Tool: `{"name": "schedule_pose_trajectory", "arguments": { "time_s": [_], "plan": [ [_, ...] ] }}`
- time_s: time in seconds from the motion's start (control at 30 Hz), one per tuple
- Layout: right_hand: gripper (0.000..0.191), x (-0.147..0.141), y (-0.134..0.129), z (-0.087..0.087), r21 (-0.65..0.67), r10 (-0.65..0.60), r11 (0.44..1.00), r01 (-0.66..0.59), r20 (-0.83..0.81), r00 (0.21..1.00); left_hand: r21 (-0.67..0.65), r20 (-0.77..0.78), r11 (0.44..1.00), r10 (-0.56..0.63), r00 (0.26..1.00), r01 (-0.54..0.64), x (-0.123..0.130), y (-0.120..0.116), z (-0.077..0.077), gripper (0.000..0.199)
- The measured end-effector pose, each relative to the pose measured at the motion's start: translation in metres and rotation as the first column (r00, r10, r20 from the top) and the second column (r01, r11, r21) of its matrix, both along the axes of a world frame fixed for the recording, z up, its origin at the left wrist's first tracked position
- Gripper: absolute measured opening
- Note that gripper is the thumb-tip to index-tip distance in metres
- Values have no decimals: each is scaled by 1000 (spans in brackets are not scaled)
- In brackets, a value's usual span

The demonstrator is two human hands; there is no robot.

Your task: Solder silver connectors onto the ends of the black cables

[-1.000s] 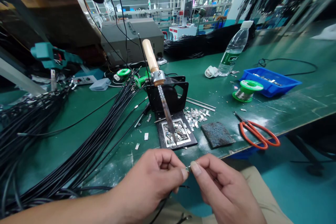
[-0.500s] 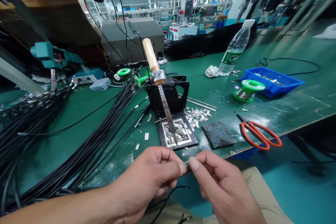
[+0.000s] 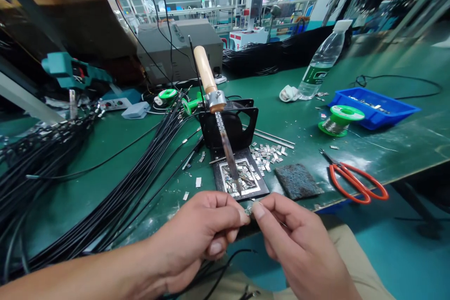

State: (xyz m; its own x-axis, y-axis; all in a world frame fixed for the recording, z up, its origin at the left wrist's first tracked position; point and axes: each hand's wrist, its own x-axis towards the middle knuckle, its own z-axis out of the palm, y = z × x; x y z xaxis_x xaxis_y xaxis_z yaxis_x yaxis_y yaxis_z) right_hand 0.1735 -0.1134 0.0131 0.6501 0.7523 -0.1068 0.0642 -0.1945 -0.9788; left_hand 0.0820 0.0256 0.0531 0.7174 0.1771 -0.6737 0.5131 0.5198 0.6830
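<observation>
In front of the bench edge, my left hand (image 3: 211, 225) and my right hand (image 3: 295, 239) meet, each with thumb and forefinger pinched. Between the fingertips a small metal connector (image 3: 249, 209) shows, mostly covered; both hands grip it. Just beyond them, a soldering iron (image 3: 227, 145) with a wooden handle is fixed tip-down. Its tip is close above my fingertips, over a black plate (image 3: 258, 183) with a white-framed area full of small metal pieces. Loose black cable ends (image 3: 232, 255) hang beneath my left hand.
A black fan (image 3: 228, 126) stands behind the iron. Silver connector shells (image 3: 269, 154) lie scattered beside it. To the right are a dark sponge pad (image 3: 297, 181), orange-handled scissors (image 3: 355, 180), a solder spool (image 3: 339, 122), a blue tray (image 3: 378, 115) and a bottle (image 3: 318, 68). Black cables (image 3: 140, 173) cover the left.
My hands have risen slightly toward the iron's tip, with the connector still between the fingertips. The whole view has shifted a little.
</observation>
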Motion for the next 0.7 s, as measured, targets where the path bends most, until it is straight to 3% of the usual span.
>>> {"name": "schedule_pose_trajectory", "arguments": {
  "time_s": [0.7],
  "plan": [
    [44, 5, 15, 5, -72, -38, 997, 38, 1, 999, -84, 37, 996, 34, 999, -31, 5, 9, 0, 26]
  ]
}}
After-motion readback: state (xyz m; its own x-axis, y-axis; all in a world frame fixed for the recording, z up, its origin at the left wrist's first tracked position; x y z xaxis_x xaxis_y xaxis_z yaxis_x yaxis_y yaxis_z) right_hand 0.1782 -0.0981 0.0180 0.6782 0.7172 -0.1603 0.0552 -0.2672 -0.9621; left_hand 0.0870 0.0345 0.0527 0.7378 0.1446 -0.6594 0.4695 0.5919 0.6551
